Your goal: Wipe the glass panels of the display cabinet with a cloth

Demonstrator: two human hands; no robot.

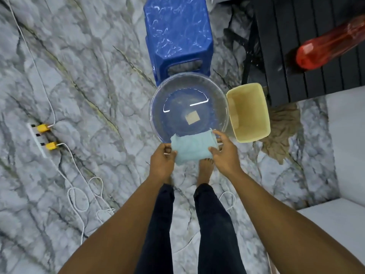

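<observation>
Marble-veined floor [88,76] on my remote feed: left hand [162,163] and right hand [225,153] pinch opposite edges of the folded blue cloth [190,148] at a clear water basin [156,115] rim.

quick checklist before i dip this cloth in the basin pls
1. Cloth gripped by left hand and right hand: ok.
2. Water in basin: ok, waterline shows.
3. Cloth over the water: not ok, it hangs at the near rim.
4. Power strip apart from basin: ok, off to the left.
5. Cloth clean: cannot tell.
</observation>
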